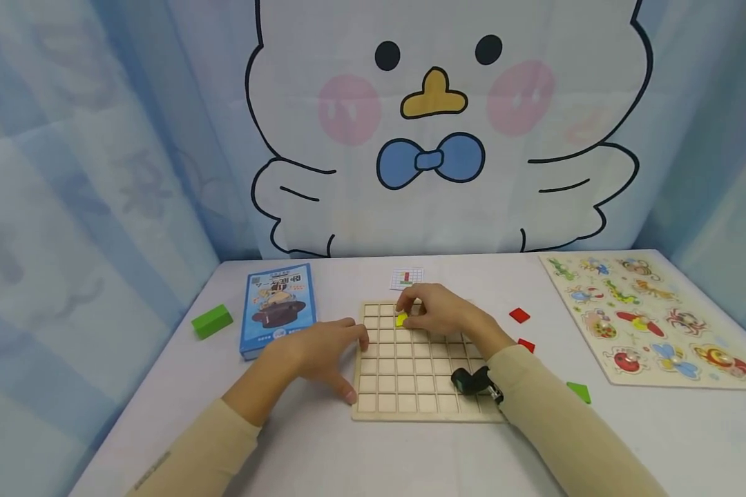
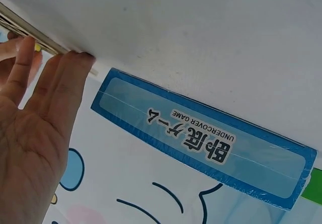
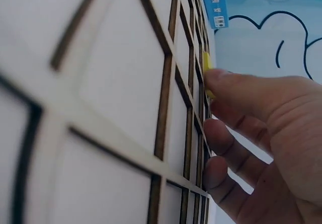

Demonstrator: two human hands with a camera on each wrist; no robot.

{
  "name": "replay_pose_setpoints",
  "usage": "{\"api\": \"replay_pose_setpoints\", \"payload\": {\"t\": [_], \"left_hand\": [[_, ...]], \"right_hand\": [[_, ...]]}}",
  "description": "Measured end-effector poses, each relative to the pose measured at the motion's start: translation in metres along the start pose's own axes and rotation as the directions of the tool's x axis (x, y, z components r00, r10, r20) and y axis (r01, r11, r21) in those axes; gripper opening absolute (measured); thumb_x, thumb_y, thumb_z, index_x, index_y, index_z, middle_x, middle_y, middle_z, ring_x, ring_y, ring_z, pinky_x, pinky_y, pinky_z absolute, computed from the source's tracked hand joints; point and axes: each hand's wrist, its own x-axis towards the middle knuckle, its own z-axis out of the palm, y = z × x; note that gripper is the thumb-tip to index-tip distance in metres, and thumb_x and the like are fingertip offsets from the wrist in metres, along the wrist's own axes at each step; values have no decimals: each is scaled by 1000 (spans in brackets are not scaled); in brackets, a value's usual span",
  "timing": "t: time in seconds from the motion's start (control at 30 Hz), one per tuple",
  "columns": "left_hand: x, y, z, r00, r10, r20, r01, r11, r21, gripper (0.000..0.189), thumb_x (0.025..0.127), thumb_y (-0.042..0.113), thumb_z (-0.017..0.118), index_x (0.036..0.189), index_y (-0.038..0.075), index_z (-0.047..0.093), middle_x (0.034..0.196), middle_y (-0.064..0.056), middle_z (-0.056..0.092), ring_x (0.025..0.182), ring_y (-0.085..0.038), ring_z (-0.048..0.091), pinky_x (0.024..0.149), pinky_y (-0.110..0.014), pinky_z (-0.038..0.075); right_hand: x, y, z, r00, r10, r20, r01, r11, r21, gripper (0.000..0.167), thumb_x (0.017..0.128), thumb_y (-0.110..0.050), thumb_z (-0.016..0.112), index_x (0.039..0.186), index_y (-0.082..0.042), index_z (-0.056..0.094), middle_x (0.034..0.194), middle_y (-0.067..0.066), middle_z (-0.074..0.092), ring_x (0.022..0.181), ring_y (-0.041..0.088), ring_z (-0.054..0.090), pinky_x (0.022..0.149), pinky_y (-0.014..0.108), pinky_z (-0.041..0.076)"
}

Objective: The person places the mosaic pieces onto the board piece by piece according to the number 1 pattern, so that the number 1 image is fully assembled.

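A pale wooden grid board (image 1: 388, 385) lies on the table before me. Near its far left corner, my right hand (image 1: 440, 310) pinches a small yellow tile (image 1: 400, 320) over the grid squares. In the right wrist view the thumb presses on that yellow tile (image 3: 207, 63), the other fingertips close to the board's surface. My left hand (image 1: 323, 351) rests at the board's left edge, fingers and thumb spread along it. The left wrist view has this hand (image 2: 45, 113) with its fingers extended against the board's side. A small printed grid card (image 1: 407, 278) lies just beyond the board.
To the left stand a blue game box (image 1: 278, 307) and a green block (image 1: 212, 322). Right of the board lie red tiles (image 1: 519, 315) and a green piece (image 1: 579, 393). A picture puzzle board (image 1: 659, 317) lies at the far right. A dark device (image 1: 470, 381) sits at my right wrist.
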Motion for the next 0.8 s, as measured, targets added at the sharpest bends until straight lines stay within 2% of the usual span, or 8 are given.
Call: {"api": "replay_pose_setpoints", "payload": {"t": [0.13, 0.4, 0.53, 0.67, 0.8], "left_hand": [[-2, -2, 1, 1000, -11, -1, 11, 1000, -7, 73, 64, 54, 95, 122, 32, 57, 132, 4, 56, 110, -19, 57, 98, -44, 52], [3, 0, -1, 999, 34, -8, -34, 999, -13, 73, 65, 53, 94, 124, 32, 56, 131, 6, 55, 110, -18, 57, 101, -44, 51], [5, 2, -1, 999, 37, -11, -37, 999, -10, 74, 65, 54, 94, 124, 32, 56, 131, 6, 55, 110, -18, 57, 101, -43, 51], [4, 0, -1, 1000, 26, -13, -26, 1000, 0, 74, 65, 54, 94, 124, 31, 56, 132, 5, 56, 111, -18, 57, 101, -42, 51], [2, -1, 1, 1000, 14, -13, -14, 1000, -4, 74, 64, 54, 95, 123, 30, 57, 132, 5, 56, 113, -18, 58, 102, -42, 50]], "right_hand": [[1, -1, 0, 1000, -21, 11, 21, 1000, -13, 14, 96, -12, 73, 110, -11, 71, 107, 2, 68, 87, 17, 60, 84, 35, 51], [-3, -1, -7, 999, 28, 16, -27, 997, -77, 9, 96, -20, 74, 102, -15, 71, 105, 0, 66, 86, 15, 58, 83, 34, 50], [-6, -1, -10, 999, 37, 22, -35, 995, -90, 9, 97, -20, 72, 104, -14, 71, 109, 1, 65, 88, 16, 57, 84, 35, 50], [-6, -2, -10, 997, 43, 64, -38, 997, -67, 11, 99, -22, 70, 107, -15, 70, 112, 2, 63, 89, 15, 58, 85, 34, 50], [-7, -5, -12, 995, 12, 103, -5, 997, -71, 21, 101, -26, 67, 115, -12, 69, 118, 4, 64, 95, 15, 63, 89, 36, 52]]}}
